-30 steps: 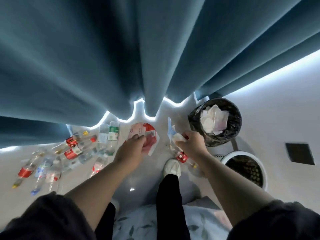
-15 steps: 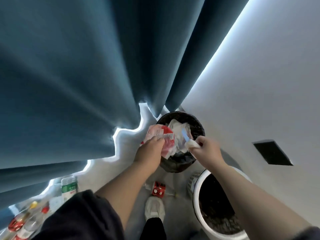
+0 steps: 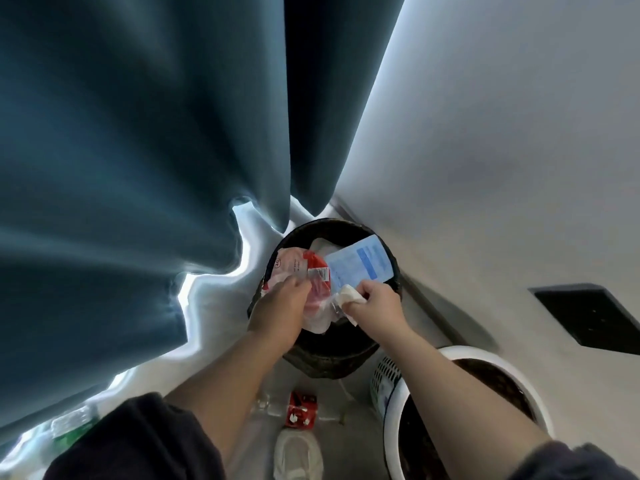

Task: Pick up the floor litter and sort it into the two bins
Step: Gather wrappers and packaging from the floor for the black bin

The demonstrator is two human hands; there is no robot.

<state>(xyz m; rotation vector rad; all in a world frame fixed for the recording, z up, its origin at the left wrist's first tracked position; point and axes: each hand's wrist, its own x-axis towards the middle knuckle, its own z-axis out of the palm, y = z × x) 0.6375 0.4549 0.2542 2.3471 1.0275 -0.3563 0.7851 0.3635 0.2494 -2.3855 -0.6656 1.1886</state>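
Both hands hover over the round black bin (image 3: 298, 355) by the wall. My left hand (image 3: 278, 308) grips a crumpled red-and-white wrapper (image 3: 294, 266) above the bin's left half. My right hand (image 3: 375, 303) pinches a pale blue-and-white packet (image 3: 362, 266) together with a wad of white tissue (image 3: 346, 295) above the bin's right half. White paper shows inside the bin behind the packet. The white bin (image 3: 485, 356) with a perforated side stands nearer to me on the right, its inside dark.
A clear bottle with a red label (image 3: 301, 408) lies on the floor between the bins and my white shoe (image 3: 298, 457). A green-labelled bottle (image 3: 74, 426) lies at lower left. Teal curtains (image 3: 138, 168) hang left; a white wall with a dark vent (image 3: 588, 317) is right.
I turned from the bottles on the floor to the bins. Both hands carried the wrapper, packet and tissue from floor level to above the black bin, and the packet now stands up unfolded.
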